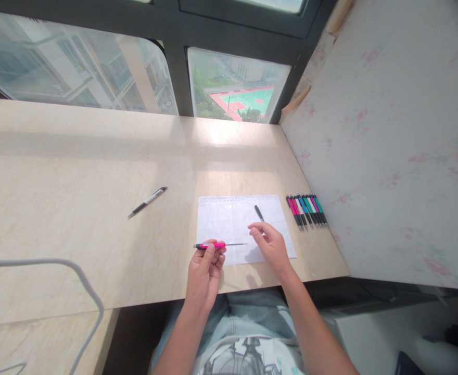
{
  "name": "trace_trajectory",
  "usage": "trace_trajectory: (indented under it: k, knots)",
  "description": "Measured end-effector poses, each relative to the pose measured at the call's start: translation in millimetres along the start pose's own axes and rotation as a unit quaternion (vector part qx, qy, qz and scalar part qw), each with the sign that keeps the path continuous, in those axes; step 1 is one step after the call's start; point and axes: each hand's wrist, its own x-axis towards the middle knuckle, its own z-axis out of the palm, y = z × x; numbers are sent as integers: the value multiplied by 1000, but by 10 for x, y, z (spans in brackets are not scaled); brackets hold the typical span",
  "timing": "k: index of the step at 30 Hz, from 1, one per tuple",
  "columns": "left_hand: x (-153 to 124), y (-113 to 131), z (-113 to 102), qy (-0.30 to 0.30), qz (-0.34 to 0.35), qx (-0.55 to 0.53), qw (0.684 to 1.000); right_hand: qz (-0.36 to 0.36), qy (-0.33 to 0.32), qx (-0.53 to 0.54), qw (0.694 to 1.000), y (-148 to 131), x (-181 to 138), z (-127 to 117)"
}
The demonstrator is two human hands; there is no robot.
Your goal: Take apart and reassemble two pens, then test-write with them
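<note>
My left hand (205,268) pinches a pink pen barrel (210,245) with a thin refill sticking out to the right, held level over the lower left of a white sheet of paper (232,219). My right hand (270,245) hovers over the same sheet with its fingers loosely curled and apart; nothing shows between them. A small black pen part (259,212) lies on the paper just beyond my right fingertips.
A row of several coloured pens (306,210) lies on the desk beside the right wall panel (389,146). One black and white pen (148,201) lies alone to the left. A grey cable (84,284) loops at the left front. Windows run behind the beige desk (76,172).
</note>
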Motion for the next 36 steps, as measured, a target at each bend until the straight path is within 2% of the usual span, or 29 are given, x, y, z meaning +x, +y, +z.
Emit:
trace_trajectory:
  k: [2,4,10,15,21,26,29,33,36]
  knots:
    - [-3,-13,6,1,7,15,1000,-33,-62,28,997,-114,-94,-8]
    - [-9,-23,16,1,12,26,1000,-65,-87,23,994,-189,-147,-7]
    - [-43,-18,39,-10,6,37,999,-84,-79,2,993,-203,-162,19]
    - [-60,-9,45,-32,-19,32,999,-84,-96,-2,992,-171,-168,20]
    - [-45,-2,43,-31,-14,15,999,-83,-108,7,991,-154,-170,8]
    - [10,45,-4,-7,19,0,1000,-61,-68,-4,996,-81,-147,-30]
    - [27,65,-19,0,31,-3,1000,-47,-12,-76,996,48,-87,-29]
    - [12,53,-13,4,24,-6,1000,-55,86,-237,966,240,83,23]
    - [1,42,-8,3,16,-5,1000,-64,119,-281,950,322,242,66]
